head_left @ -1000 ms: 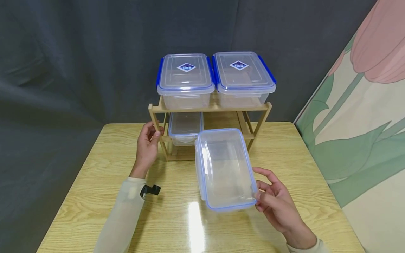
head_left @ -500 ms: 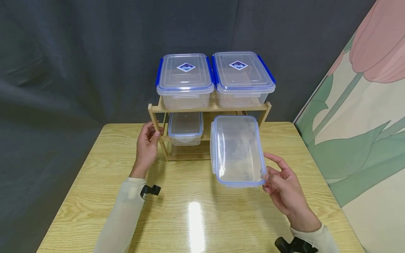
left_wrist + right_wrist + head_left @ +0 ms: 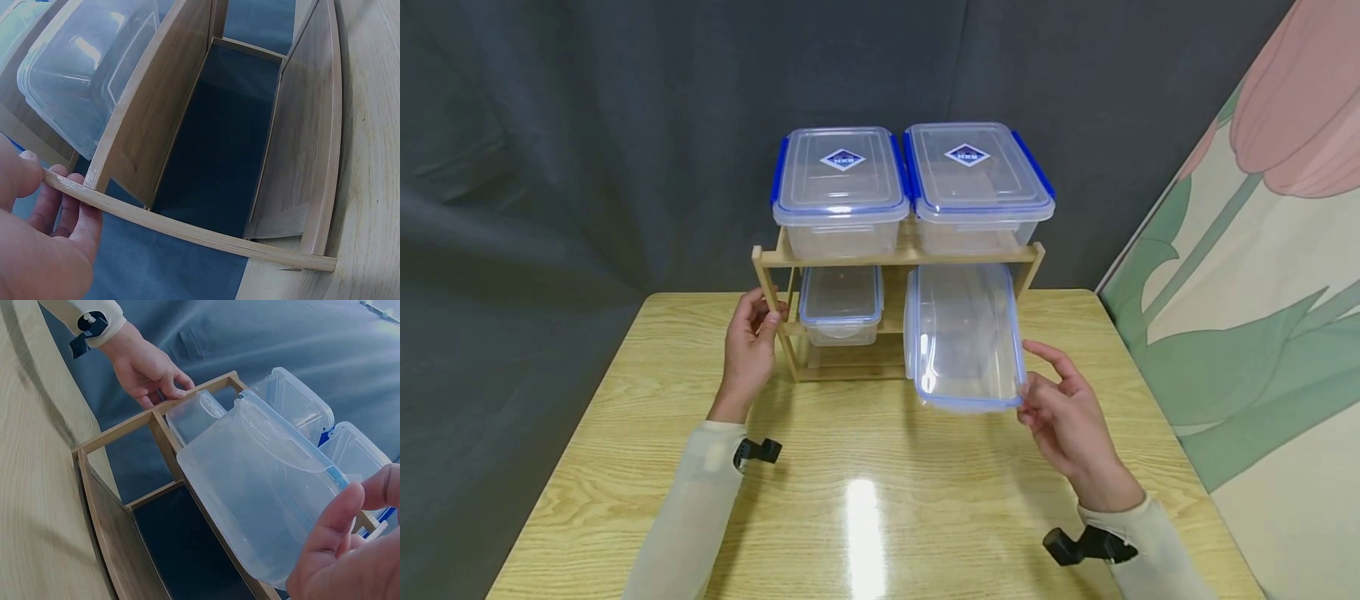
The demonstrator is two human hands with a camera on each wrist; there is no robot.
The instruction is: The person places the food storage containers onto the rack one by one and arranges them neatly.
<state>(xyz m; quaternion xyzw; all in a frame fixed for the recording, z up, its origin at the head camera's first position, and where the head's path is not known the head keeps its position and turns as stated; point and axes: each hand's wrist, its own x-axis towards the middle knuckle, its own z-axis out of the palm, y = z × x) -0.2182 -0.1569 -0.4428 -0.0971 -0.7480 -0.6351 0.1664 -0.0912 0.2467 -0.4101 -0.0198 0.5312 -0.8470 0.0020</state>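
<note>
My right hand (image 3: 1071, 421) pinches the front right corner of a clear plastic food container (image 3: 966, 342) with a light-blue rim. Its far end overlaps the middle level of a wooden shelf rack (image 3: 895, 260), on the right side. The left hand (image 3: 750, 350) grips the rack's left front post, thumb in front and fingers behind, as the left wrist view shows with the post (image 3: 169, 224). A similar lidded container (image 3: 841, 304) sits on the middle shelf at the left. From the right wrist view, the held container (image 3: 256, 481) slants in front of the rack.
Two larger lidded boxes with blue clips stand side by side on top, a left box (image 3: 841, 179) and a right box (image 3: 977, 179). The rack stands on a wooden table (image 3: 820, 517) before a dark curtain (image 3: 700, 125). A flower-patterned cloth (image 3: 1285, 275) hangs at the right.
The right hand has carried the container away from me and to the right, up to the rack's middle level. The left hand has stayed on the post.
</note>
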